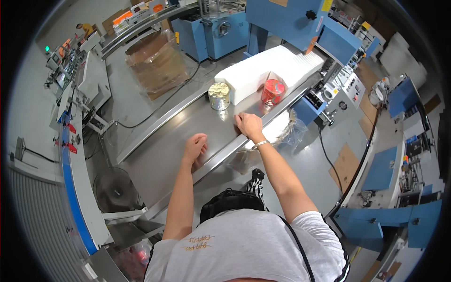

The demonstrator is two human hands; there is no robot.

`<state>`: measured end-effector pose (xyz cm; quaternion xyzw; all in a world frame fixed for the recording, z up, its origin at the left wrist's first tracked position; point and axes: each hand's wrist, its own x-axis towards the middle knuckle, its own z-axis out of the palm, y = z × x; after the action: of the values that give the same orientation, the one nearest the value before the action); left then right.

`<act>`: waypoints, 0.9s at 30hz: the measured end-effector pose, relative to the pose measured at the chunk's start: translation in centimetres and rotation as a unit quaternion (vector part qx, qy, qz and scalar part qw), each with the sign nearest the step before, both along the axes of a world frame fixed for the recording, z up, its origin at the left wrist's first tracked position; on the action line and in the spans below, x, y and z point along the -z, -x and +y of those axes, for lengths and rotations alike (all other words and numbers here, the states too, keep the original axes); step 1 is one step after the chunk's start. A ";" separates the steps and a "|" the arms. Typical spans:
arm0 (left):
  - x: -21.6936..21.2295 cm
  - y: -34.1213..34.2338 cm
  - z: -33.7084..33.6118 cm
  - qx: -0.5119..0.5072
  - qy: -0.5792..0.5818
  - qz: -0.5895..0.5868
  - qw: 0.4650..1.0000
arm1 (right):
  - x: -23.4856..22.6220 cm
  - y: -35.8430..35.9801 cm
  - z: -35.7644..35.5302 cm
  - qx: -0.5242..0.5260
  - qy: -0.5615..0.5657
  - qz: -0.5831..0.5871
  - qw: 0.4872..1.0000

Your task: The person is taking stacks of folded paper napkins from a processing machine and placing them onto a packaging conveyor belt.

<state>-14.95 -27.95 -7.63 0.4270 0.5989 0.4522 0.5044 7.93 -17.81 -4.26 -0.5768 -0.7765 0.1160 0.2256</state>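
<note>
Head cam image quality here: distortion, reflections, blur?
Head view throughout: fisheye bows the blue strip at left, corners go black; metal table mirrors the gold can and red can; white block looks nearly washed out; left hand and right hand show no obvious blur.

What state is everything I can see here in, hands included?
Left hand: loosely curled, nothing visible inside.
Right hand: curled, nothing visible inside.
Gold bundle: upright on metal counter.
Red bundle: upright, beside white block.
Cardboard box: open-topped, plastic-lined.
Fan: running or not, can't tell.
</note>
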 end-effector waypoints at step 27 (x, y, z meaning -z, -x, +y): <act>0.3 0.2 0.5 -0.002 0.022 0.019 1.000 | 0.3 -0.2 -0.1 0.008 -0.010 0.032 0.999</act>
<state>-15.11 -27.45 -7.90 0.4230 0.6194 0.4314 0.5013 8.15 -17.96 -4.58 -0.5769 -0.7651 0.1252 0.2571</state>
